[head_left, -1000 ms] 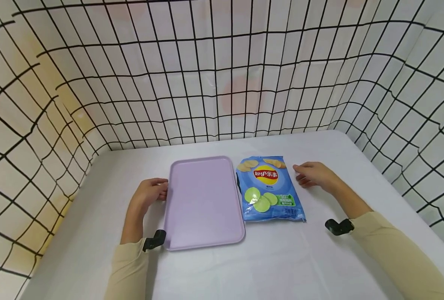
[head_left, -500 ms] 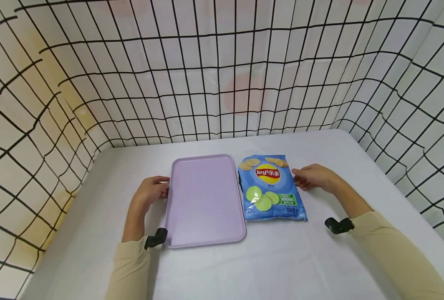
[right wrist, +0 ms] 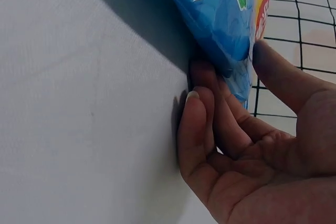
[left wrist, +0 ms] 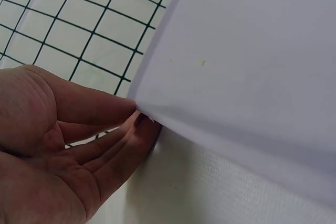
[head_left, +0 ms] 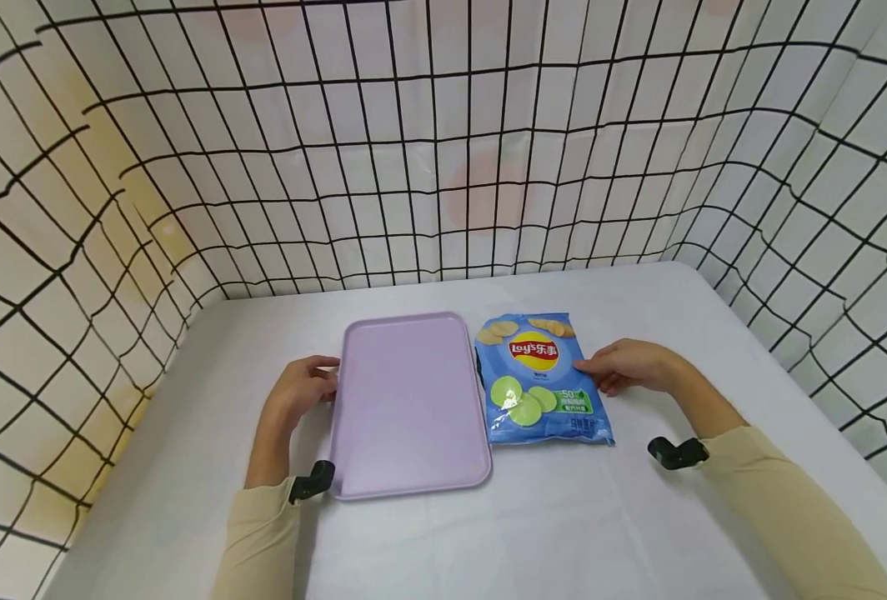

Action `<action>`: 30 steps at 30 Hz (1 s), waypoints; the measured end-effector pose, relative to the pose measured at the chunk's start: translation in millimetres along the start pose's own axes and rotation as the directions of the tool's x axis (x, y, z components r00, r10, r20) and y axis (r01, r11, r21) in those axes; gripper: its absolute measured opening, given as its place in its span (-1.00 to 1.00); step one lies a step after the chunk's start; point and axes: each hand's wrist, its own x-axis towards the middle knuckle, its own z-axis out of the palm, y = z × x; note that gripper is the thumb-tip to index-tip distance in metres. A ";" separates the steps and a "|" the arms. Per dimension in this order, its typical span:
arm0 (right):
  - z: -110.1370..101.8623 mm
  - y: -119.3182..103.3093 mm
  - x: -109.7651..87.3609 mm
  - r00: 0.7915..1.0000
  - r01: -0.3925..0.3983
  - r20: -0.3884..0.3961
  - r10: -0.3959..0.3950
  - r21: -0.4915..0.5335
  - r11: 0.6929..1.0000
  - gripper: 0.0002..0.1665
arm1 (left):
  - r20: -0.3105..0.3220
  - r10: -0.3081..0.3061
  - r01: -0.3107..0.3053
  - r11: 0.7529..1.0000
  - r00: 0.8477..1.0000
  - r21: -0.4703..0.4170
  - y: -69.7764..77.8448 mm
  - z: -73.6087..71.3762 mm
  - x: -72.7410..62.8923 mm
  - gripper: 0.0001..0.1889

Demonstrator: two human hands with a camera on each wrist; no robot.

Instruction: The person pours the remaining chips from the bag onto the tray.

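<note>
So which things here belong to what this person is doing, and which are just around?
In the job:
- purple tray, its edge pinched by the left hand
- blue Lay's bag, its edge held by the right hand

Just around:
- black grid
- white table surface
- black wrist cameras

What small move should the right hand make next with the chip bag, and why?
Probably the right hand should firm its pinch and lift the right edge of the chip bag slightly: its thumb lies over that edge with fingers curled beneath, and the bag lies flat right beside the purple tray, whose left rim the left hand pinches.
</note>
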 end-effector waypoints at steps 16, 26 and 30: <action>1.9 5.4 0.6 0.999 0.041 -0.024 -0.039 0.073 0.996 -0.59 | -0.003 0.014 -0.014 1.000 1.000 0.013 -2.4 3.4 2.9 -0.57; 0.2 0.8 -3.8 0.999 0.039 -0.022 -0.036 0.172 0.984 -0.62 | -0.008 0.020 -0.020 1.000 1.000 -0.005 -3.6 2.2 5.8 -0.57; 0.5 -1.5 -6.0 1.000 0.009 0.007 -0.011 0.236 0.972 -0.57 | -0.011 0.016 -0.015 1.000 1.000 0.004 -6.1 1.6 6.0 -0.56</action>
